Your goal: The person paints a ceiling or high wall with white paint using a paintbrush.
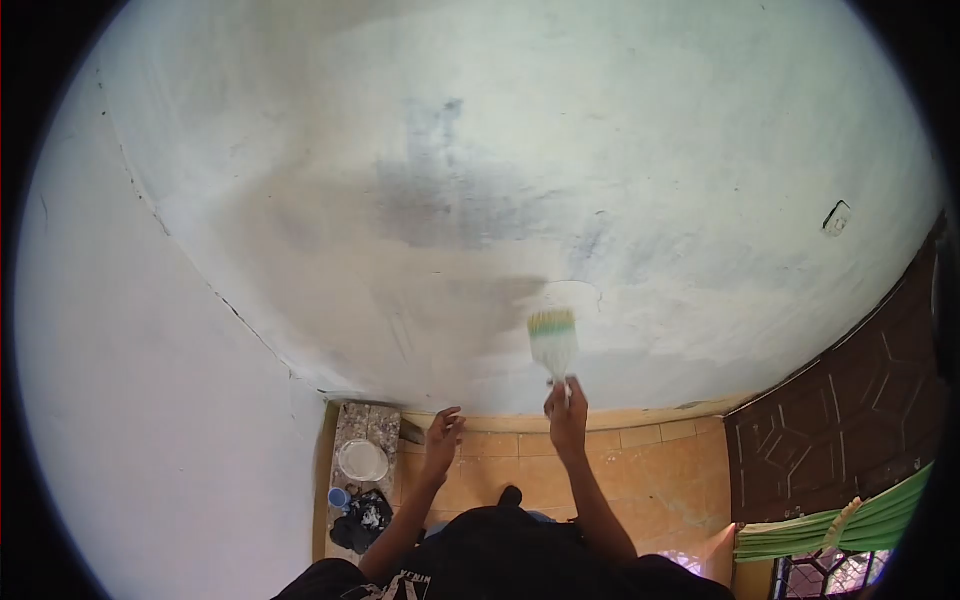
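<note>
My right hand [568, 418] grips the handle of a wide paintbrush [554, 342], held upright with its yellow-green bristles pointing up in front of the wall [680, 200]. The wall is whitish, with grey and bluish patches left of and above the brush. My left hand [444, 438] is raised near the foot of the wall, its fingers loosely apart and nothing in them.
At the lower left stands a speckled bench [370, 415] bearing a round white lid or plate [363, 461], a blue cup [339, 498] and a dark bundle [362, 522]. Orange tiles [640, 480] cover the floor. A dark carved door [835, 420] and green curtain [850, 520] are at right.
</note>
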Tool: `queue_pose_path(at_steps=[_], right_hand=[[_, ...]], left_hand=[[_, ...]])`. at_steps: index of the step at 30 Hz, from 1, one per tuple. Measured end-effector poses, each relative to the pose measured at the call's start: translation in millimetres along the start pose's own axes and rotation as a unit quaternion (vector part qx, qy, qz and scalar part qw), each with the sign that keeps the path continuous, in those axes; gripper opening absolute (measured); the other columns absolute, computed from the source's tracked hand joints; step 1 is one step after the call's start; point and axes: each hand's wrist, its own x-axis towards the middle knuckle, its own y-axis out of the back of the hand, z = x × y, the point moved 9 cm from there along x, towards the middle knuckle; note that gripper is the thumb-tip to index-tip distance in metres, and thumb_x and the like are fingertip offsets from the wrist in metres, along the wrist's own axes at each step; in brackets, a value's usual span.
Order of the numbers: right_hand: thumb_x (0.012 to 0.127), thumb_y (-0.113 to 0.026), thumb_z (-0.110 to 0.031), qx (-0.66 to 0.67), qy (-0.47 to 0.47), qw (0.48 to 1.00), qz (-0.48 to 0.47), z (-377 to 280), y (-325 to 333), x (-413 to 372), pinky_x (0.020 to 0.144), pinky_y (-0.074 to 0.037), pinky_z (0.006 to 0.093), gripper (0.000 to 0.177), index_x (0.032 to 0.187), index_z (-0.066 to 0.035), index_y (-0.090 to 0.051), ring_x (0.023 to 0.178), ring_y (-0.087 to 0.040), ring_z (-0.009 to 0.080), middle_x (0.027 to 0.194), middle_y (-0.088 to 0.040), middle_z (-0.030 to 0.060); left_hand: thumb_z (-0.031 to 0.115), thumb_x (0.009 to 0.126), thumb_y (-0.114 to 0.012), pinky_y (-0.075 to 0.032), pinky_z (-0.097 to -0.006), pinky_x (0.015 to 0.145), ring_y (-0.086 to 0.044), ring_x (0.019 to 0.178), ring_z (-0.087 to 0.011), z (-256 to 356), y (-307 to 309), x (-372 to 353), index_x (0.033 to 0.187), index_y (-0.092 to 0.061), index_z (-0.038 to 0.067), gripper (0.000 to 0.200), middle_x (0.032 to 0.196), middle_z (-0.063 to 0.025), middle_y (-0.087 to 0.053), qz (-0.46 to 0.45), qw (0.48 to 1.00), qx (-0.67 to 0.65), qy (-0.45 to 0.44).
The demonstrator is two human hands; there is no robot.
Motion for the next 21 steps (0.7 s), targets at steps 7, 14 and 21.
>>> queue_pose_path(at_steps=[7,14,21], right_hand=[[0.103,-0.043,-0.035,0.084,0.106,0.989,-0.06,-146,-5,104,0.044,-0.025,0.0194,0.03,0.099,-0.006,-0.05,0.048,-0.029,0.0019,0.058,-0.033,-0.0064],[0.102,-0.042,-0.042,0.102,-0.054,0.99,-0.086,-2,5,92,0.04,-0.022,0.0196,0.034,0.09,-0.011,-0.05,0.045,-0.027,0.0021,0.06,-0.033,-0.0076],[0.102,-0.043,-0.041,0.078,-0.245,0.965,-0.055,123,23,35,0.043,-0.03,0.0222,0.033,0.088,-0.011,-0.048,0.045,-0.033,0.0055,0.057,-0.034,-0.0058]], left_hand=[[0.025,0.095,-0.06,-0.048,-0.029,0.077,-0.058,0.094,-0.0121,-8,-53,2,0.124,-0.055,0.013,0.032,0.107,-0.0023,-0.06,0.024,1.0,-0.015,0.008],[0.026,0.094,-0.06,-0.047,-0.0274,0.077,-0.058,0.091,-0.0108,-4,-30,15,0.123,-0.056,0.014,0.032,0.105,-0.0007,-0.061,0.061,0.998,-0.016,0.008],[0.028,0.094,-0.06,-0.047,-0.0309,0.079,-0.059,0.098,-0.0134,-6,-15,26,0.124,-0.056,0.015,0.033,0.108,-0.0024,-0.061,0.039,0.997,0.001,0.06]])
